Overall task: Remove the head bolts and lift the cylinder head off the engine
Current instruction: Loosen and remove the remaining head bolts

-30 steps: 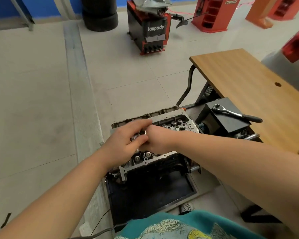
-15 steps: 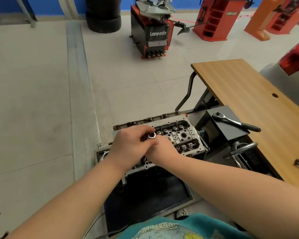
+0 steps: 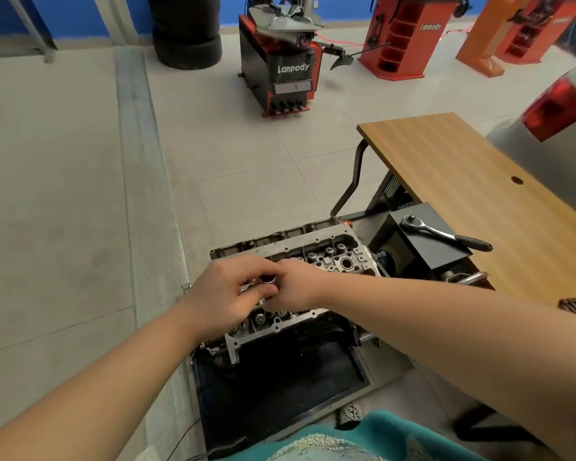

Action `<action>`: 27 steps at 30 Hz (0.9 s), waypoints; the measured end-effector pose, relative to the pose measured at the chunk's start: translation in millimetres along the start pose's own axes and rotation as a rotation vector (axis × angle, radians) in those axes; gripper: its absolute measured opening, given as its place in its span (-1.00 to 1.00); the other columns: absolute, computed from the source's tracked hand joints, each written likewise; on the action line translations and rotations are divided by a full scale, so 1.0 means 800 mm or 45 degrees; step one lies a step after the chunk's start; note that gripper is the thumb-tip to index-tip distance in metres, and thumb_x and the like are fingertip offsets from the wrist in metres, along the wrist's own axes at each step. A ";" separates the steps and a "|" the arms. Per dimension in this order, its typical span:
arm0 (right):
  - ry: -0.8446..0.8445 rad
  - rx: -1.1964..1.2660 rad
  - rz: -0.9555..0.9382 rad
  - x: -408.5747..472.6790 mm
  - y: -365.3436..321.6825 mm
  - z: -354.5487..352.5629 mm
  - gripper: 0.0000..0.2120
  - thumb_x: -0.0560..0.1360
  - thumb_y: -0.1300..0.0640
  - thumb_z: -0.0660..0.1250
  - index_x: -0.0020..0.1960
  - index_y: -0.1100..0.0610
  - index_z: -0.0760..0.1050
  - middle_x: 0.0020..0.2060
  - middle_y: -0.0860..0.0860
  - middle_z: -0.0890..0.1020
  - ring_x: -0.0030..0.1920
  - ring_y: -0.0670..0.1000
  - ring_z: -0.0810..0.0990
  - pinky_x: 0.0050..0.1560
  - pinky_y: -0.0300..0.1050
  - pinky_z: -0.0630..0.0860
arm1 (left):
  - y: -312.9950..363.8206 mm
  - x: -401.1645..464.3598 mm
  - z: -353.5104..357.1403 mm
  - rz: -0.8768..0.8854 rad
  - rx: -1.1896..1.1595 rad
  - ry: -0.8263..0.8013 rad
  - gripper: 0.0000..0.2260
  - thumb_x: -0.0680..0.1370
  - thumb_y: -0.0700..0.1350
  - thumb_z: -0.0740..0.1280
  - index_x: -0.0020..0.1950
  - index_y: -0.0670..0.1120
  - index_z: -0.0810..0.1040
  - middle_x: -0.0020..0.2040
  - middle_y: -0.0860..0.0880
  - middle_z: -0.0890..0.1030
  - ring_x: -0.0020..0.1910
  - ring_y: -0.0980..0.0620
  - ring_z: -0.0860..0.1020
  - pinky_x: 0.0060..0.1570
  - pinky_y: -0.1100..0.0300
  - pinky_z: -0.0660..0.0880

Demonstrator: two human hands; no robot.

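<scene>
Much hidden under my hands

My left hand [image 3: 228,294] and right hand [image 3: 296,287] cover the cylinder head [image 3: 333,257] middle; the small dark part [image 3: 267,278] between my fingers is too blurred to identify.

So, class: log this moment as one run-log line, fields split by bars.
left hand and right hand: together on a socket over the head | ratchet: idle on black box | head: not lifted

light: bright, even, soft | shadows: faint, darkest in the black tray [image 3: 280,387] under the engine | glare: mild sheen on floor tiles [image 3: 246,154] | blur: slight at fingers [image 3: 263,291] | distortion: wide-angle bending at edges, desk [image 3: 463,194] lines bowed
</scene>
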State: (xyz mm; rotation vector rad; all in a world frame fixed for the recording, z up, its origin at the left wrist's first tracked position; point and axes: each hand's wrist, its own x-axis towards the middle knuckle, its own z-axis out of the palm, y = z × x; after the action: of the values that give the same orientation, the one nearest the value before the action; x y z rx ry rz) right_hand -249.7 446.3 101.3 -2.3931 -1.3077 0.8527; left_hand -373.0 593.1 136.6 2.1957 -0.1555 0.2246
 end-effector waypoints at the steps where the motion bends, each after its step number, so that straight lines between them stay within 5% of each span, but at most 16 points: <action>1: 0.089 0.076 0.046 -0.005 0.004 0.006 -0.74 0.44 -0.13 0.43 -0.29 -0.16 0.39 -0.42 -0.19 0.59 -0.34 -0.20 0.57 -0.42 -0.33 0.34 | 0.001 0.003 0.002 -0.078 -0.045 0.072 -0.72 0.47 -0.24 0.59 0.13 0.01 0.75 -0.01 0.21 0.72 0.05 0.15 0.67 0.09 0.15 0.60; 2: 0.179 0.087 0.071 -0.010 0.007 0.014 -0.71 0.43 -0.25 0.42 -0.30 -0.18 0.37 -0.40 -0.27 0.59 -0.34 -0.25 0.56 -0.43 -0.32 0.32 | 0.003 0.007 0.004 -0.145 -0.085 0.143 -0.73 0.42 -0.18 0.64 0.06 0.05 0.76 -0.08 0.24 0.71 -0.03 0.17 0.68 0.01 0.18 0.60; 4: 0.289 0.006 0.102 -0.013 0.008 0.029 -0.63 0.48 -0.33 0.39 -0.33 -0.19 0.32 -0.48 -0.12 0.50 -0.42 -0.17 0.48 -0.43 -0.26 0.25 | 0.008 0.017 0.010 -0.191 -0.045 0.219 -0.75 0.35 -0.05 0.69 -0.06 0.10 0.72 -0.15 0.23 0.68 -0.15 0.18 0.64 -0.14 0.29 0.55; 7: 0.278 -0.142 0.096 -0.009 0.004 0.038 -0.73 0.62 -0.17 0.28 -0.21 -0.09 0.44 -0.39 -0.14 0.43 -0.36 -0.04 0.44 -0.40 -0.17 0.21 | 0.012 0.028 0.019 -0.205 0.056 0.158 -0.73 0.34 0.07 0.67 -0.10 0.09 0.65 -0.19 0.17 0.63 -0.16 0.17 0.57 -0.19 0.34 0.47; 11: 0.145 -0.058 0.032 -0.013 0.013 0.026 -0.74 0.66 -0.05 0.29 0.00 0.12 0.60 -0.27 -0.07 0.57 -0.25 -0.09 0.52 -0.22 -0.09 0.44 | 0.007 0.025 0.006 -0.180 -0.121 -0.152 -0.77 0.54 0.00 0.51 0.19 0.15 0.67 0.11 0.28 0.66 0.17 0.21 0.61 0.15 0.27 0.53; 13: 0.039 -0.076 0.027 -0.014 0.018 0.016 -0.80 0.66 -0.03 0.31 -0.05 0.07 0.54 -0.33 -0.13 0.47 -0.29 -0.20 0.42 -0.28 -0.22 0.33 | 0.005 0.019 0.000 -0.132 -0.086 -0.279 -0.68 0.63 -0.09 0.39 0.36 0.17 0.62 0.23 0.32 0.63 0.27 0.25 0.56 0.22 0.33 0.50; 16: -0.047 -0.088 0.088 -0.009 0.018 0.008 -0.84 0.64 -0.02 0.33 -0.11 -0.04 0.46 -0.34 -0.19 0.42 -0.27 -0.22 0.42 -0.26 -0.36 0.28 | 0.010 0.019 -0.001 -0.056 0.019 -0.202 -0.65 0.63 -0.26 0.39 0.35 0.06 0.65 0.18 0.32 0.64 0.22 0.32 0.57 0.23 0.34 0.49; 19: 0.040 0.152 0.213 -0.009 0.016 0.021 -0.81 0.55 0.02 0.37 -0.21 0.01 0.47 -0.37 -0.08 0.52 -0.24 -0.07 0.58 -0.20 -0.19 0.50 | 0.014 0.022 0.001 0.006 0.058 -0.133 -0.66 0.56 -0.33 0.45 0.27 -0.02 0.70 0.08 0.27 0.66 0.10 0.36 0.59 0.20 0.27 0.53; 22: 0.375 0.614 0.426 -0.028 0.001 0.043 -0.74 0.38 -0.20 0.44 -0.30 -0.06 0.48 -0.44 -0.14 0.60 -0.40 -0.19 0.56 -0.43 -0.35 0.38 | 0.014 0.019 0.006 -0.002 0.025 -0.058 -0.69 0.52 -0.32 0.49 0.21 -0.04 0.74 0.08 0.19 0.71 0.09 0.28 0.64 0.18 0.20 0.58; 24: 0.630 1.051 0.537 -0.039 -0.013 0.065 -0.73 0.36 -0.23 0.49 -0.17 -0.03 0.62 -0.30 -0.25 0.68 -0.25 -0.23 0.64 -0.25 -0.31 0.51 | 0.016 0.016 0.012 -0.100 -0.035 0.087 -0.71 0.50 -0.27 0.53 0.18 -0.02 0.75 0.05 0.17 0.73 0.08 0.24 0.67 0.16 0.15 0.61; 27: 0.808 1.494 0.638 -0.033 -0.041 0.094 -0.88 0.56 -0.01 0.44 0.08 -0.10 0.70 -0.09 -0.13 0.75 0.00 -0.09 0.71 0.06 -0.05 0.66 | 0.019 0.012 0.026 -0.189 -0.099 0.275 -0.72 0.47 -0.25 0.58 0.14 -0.01 0.76 0.00 0.19 0.73 0.02 0.22 0.69 0.11 0.15 0.65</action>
State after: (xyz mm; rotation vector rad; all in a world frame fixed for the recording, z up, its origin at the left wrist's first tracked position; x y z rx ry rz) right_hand -329.2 439.8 68.5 -1.7065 0.1106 0.5954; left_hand -364.3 567.1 138.7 2.0791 0.1165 0.3639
